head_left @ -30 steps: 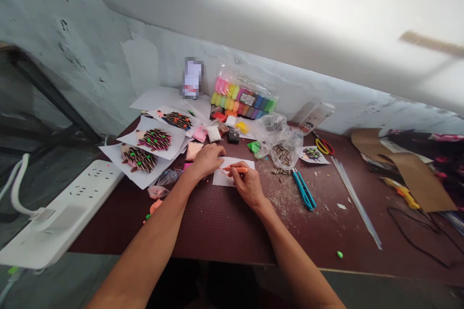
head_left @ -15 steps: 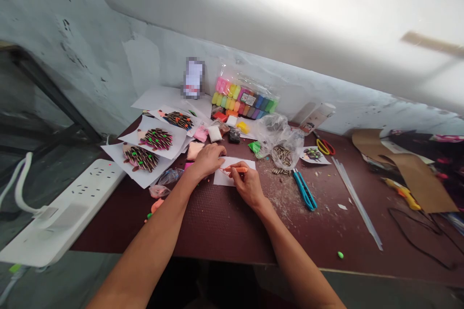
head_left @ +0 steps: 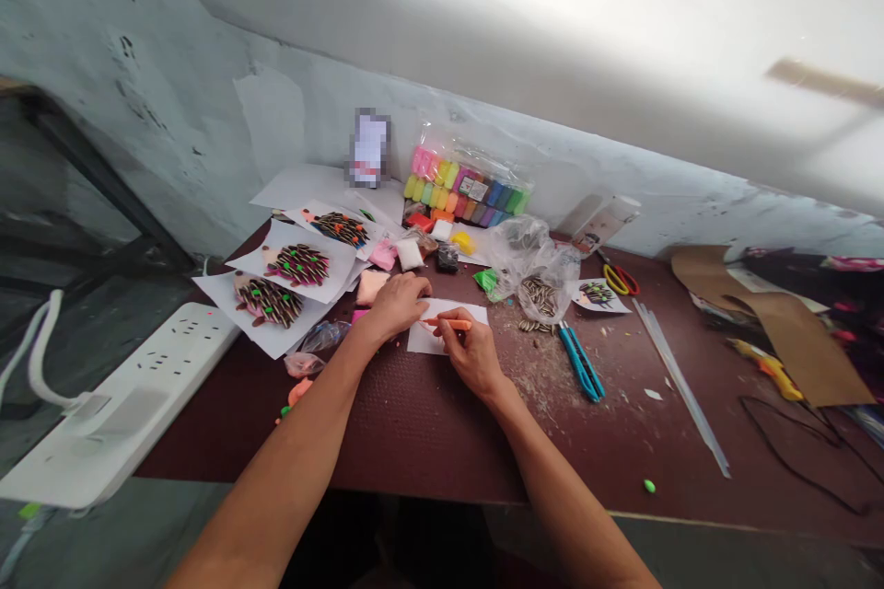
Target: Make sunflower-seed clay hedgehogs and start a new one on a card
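A small white paper (head_left: 424, 340) lies on the dark red table in front of me. My right hand (head_left: 475, 354) is closed around an orange pen-like tool (head_left: 457, 325), its tip on the paper over faint reddish marks. My left hand (head_left: 401, 302) rests at the paper's upper left edge, fingers spread and palm down, with nothing visible in it. Just left of that hand lies a peach clay packet (head_left: 371, 287). Behind the hands are white (head_left: 409, 254), pink (head_left: 382, 254) and black (head_left: 447, 258) clay packets.
Papers with seed-covered hedgehog shapes (head_left: 298, 267) lie at the left, beside a white power strip (head_left: 169, 359). To the right are a plastic bag of seeds (head_left: 542, 294), teal cutters (head_left: 581, 363), scissors (head_left: 620, 279), clear sticks (head_left: 680, 386) and a yellow glue gun (head_left: 777, 373).
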Demonstrator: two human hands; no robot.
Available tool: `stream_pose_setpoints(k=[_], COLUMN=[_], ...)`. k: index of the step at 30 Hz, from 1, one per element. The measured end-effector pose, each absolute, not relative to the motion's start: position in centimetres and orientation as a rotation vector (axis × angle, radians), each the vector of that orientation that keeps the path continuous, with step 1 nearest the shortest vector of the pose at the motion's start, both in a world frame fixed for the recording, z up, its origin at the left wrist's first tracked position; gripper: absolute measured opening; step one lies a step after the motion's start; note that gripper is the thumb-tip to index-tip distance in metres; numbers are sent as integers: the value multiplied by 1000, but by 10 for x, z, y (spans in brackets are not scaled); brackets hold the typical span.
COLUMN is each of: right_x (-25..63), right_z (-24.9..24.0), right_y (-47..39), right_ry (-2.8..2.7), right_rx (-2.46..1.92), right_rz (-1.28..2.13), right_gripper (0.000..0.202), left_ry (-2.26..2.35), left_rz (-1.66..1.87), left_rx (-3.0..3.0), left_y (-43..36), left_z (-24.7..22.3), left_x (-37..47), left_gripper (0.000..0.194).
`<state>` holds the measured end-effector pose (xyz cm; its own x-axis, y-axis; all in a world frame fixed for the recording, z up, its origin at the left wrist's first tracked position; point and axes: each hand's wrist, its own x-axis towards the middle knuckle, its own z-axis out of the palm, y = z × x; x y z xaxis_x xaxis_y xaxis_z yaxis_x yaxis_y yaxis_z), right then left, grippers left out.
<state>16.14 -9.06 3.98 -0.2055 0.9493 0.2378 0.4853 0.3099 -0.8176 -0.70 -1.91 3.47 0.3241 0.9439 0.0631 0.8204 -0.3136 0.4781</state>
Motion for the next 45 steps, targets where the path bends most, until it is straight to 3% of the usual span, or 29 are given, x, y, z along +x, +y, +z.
stream_pose_setpoints(k=[28, 45], right_x=[166, 163], right_z=[45, 42], right_y=[-89, -90], right_ry=[-1827, -1844], right_rx=[-1334, -1305], right_rz=[609, 701], right_gripper=[31, 26], left_ry=[1574, 1579], left_rz=[481, 454], left_rx=[2212, 2235], left_y=[-19, -20], left_z=[36, 38], left_x=[-7, -7], left_gripper=[24, 26])
